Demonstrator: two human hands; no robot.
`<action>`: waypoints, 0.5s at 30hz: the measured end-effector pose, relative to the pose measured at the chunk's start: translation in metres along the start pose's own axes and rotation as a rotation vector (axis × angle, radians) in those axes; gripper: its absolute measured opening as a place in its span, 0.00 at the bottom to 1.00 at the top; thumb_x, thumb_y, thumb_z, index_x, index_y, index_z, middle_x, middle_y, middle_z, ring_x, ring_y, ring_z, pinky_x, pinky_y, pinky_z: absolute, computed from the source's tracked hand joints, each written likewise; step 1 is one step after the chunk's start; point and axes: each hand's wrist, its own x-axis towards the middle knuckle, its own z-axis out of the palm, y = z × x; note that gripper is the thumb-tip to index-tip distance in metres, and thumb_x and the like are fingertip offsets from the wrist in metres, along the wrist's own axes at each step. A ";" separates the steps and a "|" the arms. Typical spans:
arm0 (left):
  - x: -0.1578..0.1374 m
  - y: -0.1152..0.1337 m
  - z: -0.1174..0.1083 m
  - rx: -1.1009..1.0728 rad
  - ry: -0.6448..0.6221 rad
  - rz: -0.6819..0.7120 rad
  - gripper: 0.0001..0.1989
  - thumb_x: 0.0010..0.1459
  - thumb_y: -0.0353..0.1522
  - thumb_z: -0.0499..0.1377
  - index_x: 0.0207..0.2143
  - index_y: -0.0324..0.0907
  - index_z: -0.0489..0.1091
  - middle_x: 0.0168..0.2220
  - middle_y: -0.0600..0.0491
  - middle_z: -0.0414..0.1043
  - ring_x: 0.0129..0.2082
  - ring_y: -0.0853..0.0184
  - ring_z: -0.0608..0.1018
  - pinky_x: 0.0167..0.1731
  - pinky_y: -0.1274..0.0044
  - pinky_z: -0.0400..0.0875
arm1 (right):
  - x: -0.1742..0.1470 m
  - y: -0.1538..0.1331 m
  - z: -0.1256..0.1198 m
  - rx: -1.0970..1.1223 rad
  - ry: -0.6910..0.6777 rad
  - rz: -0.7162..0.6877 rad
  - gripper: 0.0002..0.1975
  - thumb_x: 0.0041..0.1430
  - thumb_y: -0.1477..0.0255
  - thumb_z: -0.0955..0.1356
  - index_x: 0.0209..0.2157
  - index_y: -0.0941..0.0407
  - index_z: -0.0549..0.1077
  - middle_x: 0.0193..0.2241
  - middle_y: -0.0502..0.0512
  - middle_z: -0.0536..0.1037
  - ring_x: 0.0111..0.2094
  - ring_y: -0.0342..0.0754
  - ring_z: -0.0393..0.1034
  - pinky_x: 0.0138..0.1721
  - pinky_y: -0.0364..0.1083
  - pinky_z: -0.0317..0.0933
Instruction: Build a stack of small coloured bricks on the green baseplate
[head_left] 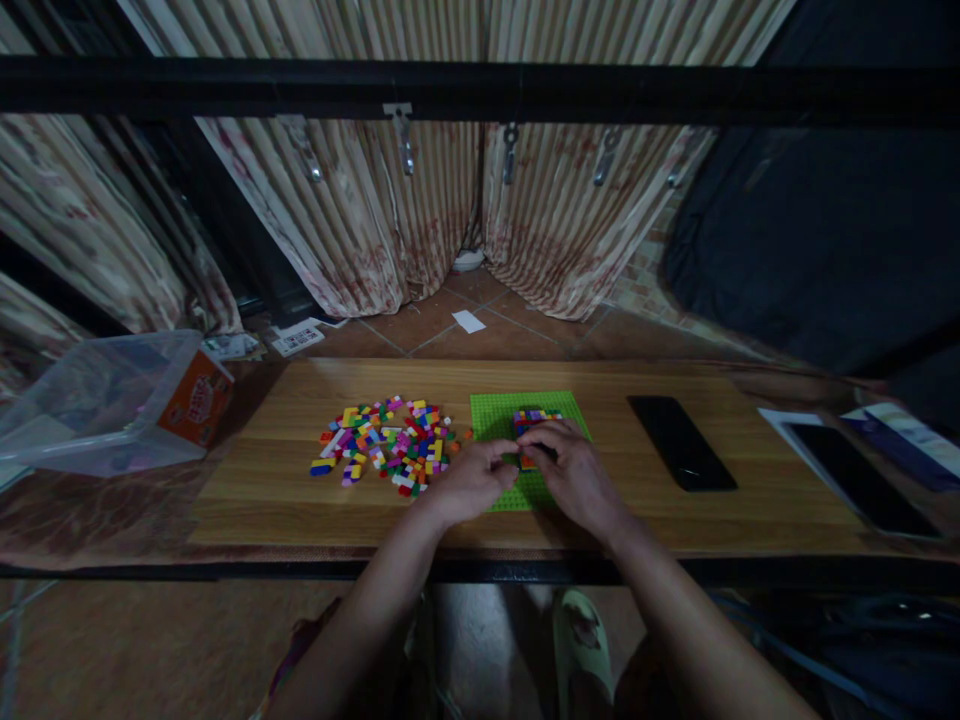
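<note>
We pinch a brick (527, 461) with both hands (471, 482) (574, 472), pressing squarely onto the green plate (495, 415) near the stack (535, 417).

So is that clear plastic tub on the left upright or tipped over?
Tipped over. The tub lies on its side at the table's left end, its orange label facing the loose bricks.

A black phone (681, 442) lies flat on the wooden tabletop (285, 500), right of the middle. Further right, a second dark device (859, 478) rests on white paper (787, 425). At the left edge sits a clear plastic bin (97, 400) with an orange label (196, 398). Striped curtains (420, 220) hang behind, over a tiled floor (465, 340) with a white scrap (469, 321).
</note>
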 end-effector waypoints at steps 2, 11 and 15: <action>-0.001 0.000 -0.001 -0.011 -0.008 0.006 0.21 0.53 0.33 0.54 0.49 0.40 0.71 0.20 0.57 0.64 0.19 0.72 0.63 0.21 0.80 0.57 | 0.000 0.001 0.001 0.030 0.007 0.016 0.08 0.59 0.73 0.64 0.33 0.52 0.76 0.34 0.53 0.77 0.42 0.50 0.67 0.46 0.52 0.59; 0.001 -0.008 0.001 0.019 -0.014 0.005 0.24 0.53 0.33 0.54 0.53 0.40 0.68 0.22 0.55 0.68 0.20 0.71 0.65 0.23 0.79 0.58 | 0.000 0.004 0.011 0.001 0.137 0.095 0.07 0.55 0.72 0.66 0.30 0.52 0.78 0.40 0.55 0.76 0.46 0.52 0.66 0.49 0.54 0.59; 0.000 -0.006 0.003 -0.004 -0.020 -0.018 0.25 0.53 0.34 0.54 0.55 0.40 0.66 0.23 0.55 0.69 0.20 0.71 0.66 0.22 0.79 0.58 | 0.001 0.008 0.014 -0.018 0.213 0.149 0.07 0.54 0.72 0.67 0.31 0.53 0.78 0.41 0.57 0.75 0.45 0.53 0.66 0.49 0.55 0.59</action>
